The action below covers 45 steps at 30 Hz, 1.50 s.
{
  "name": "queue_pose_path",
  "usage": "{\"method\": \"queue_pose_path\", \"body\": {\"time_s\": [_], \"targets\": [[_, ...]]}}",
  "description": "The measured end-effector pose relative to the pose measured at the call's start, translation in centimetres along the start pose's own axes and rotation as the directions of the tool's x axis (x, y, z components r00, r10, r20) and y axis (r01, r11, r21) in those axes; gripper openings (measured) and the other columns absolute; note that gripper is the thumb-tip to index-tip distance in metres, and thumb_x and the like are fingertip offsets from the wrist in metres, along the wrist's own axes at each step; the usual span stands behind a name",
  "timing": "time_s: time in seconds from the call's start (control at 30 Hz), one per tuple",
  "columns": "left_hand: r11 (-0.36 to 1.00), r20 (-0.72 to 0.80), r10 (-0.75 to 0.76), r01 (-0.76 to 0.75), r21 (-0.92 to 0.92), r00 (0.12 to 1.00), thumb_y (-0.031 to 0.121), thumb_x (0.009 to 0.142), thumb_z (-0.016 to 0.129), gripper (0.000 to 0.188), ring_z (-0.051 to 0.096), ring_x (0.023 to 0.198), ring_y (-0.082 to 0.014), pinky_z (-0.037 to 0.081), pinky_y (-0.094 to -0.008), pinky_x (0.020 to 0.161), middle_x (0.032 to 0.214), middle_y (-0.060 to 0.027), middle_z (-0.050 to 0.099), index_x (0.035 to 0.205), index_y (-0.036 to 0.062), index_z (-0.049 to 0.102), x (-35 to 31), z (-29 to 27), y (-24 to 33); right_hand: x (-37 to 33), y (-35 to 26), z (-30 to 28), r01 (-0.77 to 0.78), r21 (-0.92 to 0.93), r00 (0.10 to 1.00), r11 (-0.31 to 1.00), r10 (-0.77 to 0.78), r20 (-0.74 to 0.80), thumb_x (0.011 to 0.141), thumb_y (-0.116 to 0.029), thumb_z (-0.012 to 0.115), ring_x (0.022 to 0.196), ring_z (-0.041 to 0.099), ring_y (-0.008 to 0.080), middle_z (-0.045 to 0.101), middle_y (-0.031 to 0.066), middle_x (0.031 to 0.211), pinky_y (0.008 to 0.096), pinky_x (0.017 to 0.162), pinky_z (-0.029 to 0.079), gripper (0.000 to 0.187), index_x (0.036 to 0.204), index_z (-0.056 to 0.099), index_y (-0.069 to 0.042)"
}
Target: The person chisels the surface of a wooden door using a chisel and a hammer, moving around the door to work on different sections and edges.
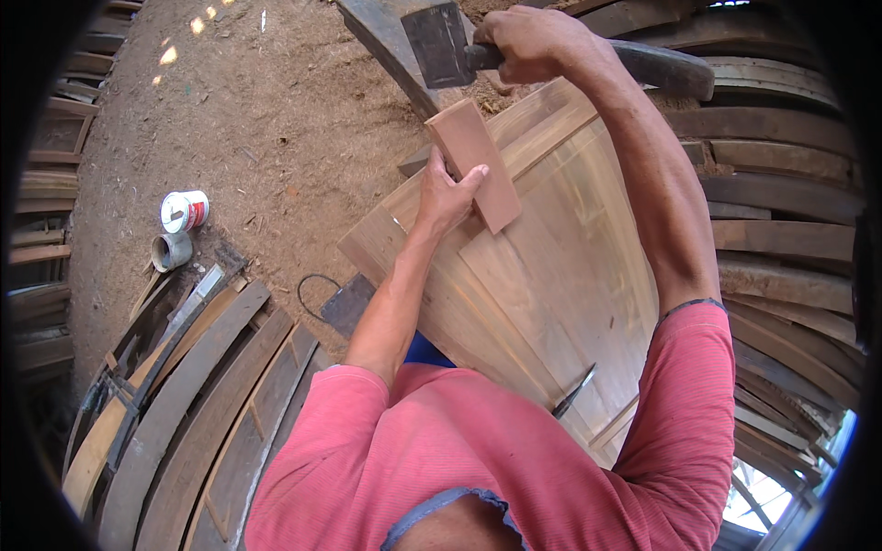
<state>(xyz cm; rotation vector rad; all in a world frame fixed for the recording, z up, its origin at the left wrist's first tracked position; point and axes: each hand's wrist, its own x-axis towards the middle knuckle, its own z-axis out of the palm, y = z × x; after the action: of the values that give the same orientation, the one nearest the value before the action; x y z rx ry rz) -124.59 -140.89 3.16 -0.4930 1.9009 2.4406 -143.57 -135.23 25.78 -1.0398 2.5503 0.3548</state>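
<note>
My left hand (450, 195) grips a small reddish wooden block (478, 170), thumb across its face. The block stands over the far edge of a broad wooden panel (551, 275) made of framed boards; whether it touches the panel is hard to tell. Above and to the right, my right hand (533, 44) is closed round the handle of a mallet (439, 44). Its dark blocky head is at the left, close above the block's upper end and apart from it in the picture. The thick dark handle reaches out to the right past my wrist.
A pointed dark tool (574, 390) lies on the panel near my body. A dark beam (386, 46) extends beyond the panel. Stacked planks (781, 184) line the right side, and more planks (184, 404) lean at lower left. A white tub (185, 211) stands on the dirt floor.
</note>
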Motion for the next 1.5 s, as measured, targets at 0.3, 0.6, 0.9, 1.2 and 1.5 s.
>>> {"method": "queue_pose_path", "body": {"time_s": [0.3,0.6,0.9,1.2,1.5], "targets": [[1.0,0.003,0.001,-0.001,0.01,1.0,0.014,0.082,0.079,0.058,0.069,0.103,-0.024,0.057,-0.0371,0.088,0.114,-0.0177,0.068,0.128,-0.003,0.049,0.1,0.1,-0.2,2.1,-0.5,0.1,-0.064,0.053,0.977,0.997,0.074,-0.202,0.073,-0.006,0.068,0.097,0.071,0.0352,0.074,0.0169,0.098,0.0455,0.081,0.058,0.032,0.104,0.073,-0.01],[0.999,-0.009,-0.029,0.029,0.022,1.0,0.015,0.085,0.076,0.056,0.068,0.104,-0.0235,0.056,-0.0361,0.088,0.117,-0.0176,0.066,0.13,-0.0033,0.048,0.1,-0.3,0.2,-5.9,1.0,6.7,0.003,0.476,0.98,0.879,0.091,-0.175,0.077,-0.022,0.072,0.096,0.066,0.0412,0.067,0.0265,0.097,0.0486,0.082,0.05,0.036,0.102,0.064,0.002],[0.986,0.324,-0.169,0.163,0.046,0.931,0.019,0.088,0.072,0.058,0.064,0.11,-0.0242,0.053,-0.0371,0.095,0.119,-0.019,0.064,0.134,-0.0037,0.045,-8.4,2.0,1.2,-27.2,-10.0,25.7,-0.17,0.976,0.732,-0.133,0.647,0.215,0.081,-0.033,0.08,0.082,0.061,0.0182,0.071,0.0103,0.092,0.0402,0.078,0.05,0.05,0.109,0.067,0.006],[0.858,0.724,-0.278,-0.176,0.483,0.631,0.037,0.088,0.073,0.077,0.059,0.116,-0.0385,0.045,-0.0463,0.103,0.127,-0.0302,0.059,0.142,-0.0074,0.042,-18.3,10.9,-3.0,-42.8,-17.5,33.8,0.275,0.72,0.547,-0.637,0.72,0.428,0.085,-0.023,0.075,0.085,0.054,0.0105,0.061,0.0005,0.099,0.0282,0.076,0.046,0.048,0.123,0.059,0.002],[-0.154,0.487,0.246,-0.462,0.873,0.838,0.047,0.095,0.052,0.078,0.027,0.147,-0.0481,0.015,-0.0583,0.122,0.157,-0.035,0.028,0.155,0.0007,0.033,-11.4,8.3,-7.9,-63.9,-24.8,41.1,0.382,0.761,0.196,-0.525,0.85,0.489,0.086,-0.018,0.072,0.086,0.053,0.0095,0.061,-0.0003,0.101,0.0264,0.079,0.045,0.043,0.122,0.06,0.002]]}}
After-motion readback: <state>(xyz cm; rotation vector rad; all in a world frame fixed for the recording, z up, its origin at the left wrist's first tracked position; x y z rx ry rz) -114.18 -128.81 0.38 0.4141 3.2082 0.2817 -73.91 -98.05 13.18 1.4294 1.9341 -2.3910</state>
